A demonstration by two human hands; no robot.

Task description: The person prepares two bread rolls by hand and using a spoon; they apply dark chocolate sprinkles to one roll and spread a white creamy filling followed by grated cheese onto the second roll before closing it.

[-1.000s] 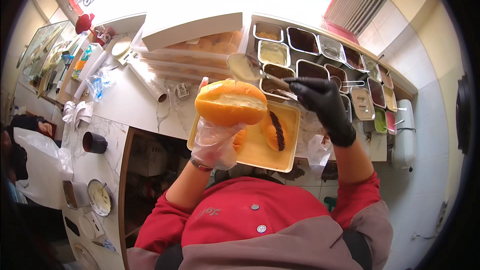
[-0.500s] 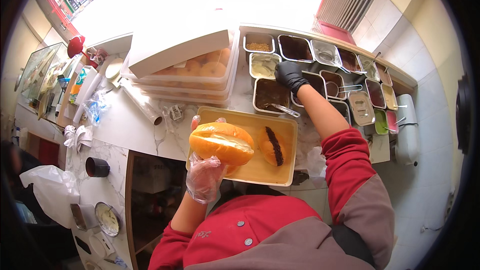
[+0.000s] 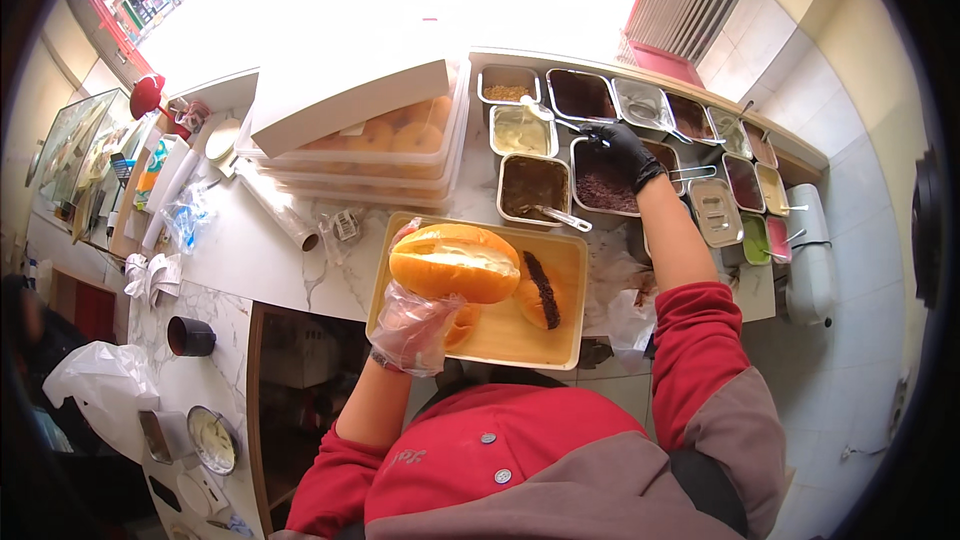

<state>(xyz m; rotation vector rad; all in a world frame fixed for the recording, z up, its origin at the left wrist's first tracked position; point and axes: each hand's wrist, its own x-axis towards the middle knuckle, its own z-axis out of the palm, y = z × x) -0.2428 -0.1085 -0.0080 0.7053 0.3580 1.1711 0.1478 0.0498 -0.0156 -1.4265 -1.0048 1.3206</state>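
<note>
- Holding a cream-split bun above the yellow tray, the left hand curls its fingers beneath.
- Half a second ago over the cream tin, the right hand is now farther right, fingers gripping a spoon, seemingly reloaded.

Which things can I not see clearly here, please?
Head view: one bun on the tray, partly behind the left hand and the held bun.
Head view: part of the spoon handle, covered by the right hand.
Head view: breads in the top box, partly behind the white cover.
</note>
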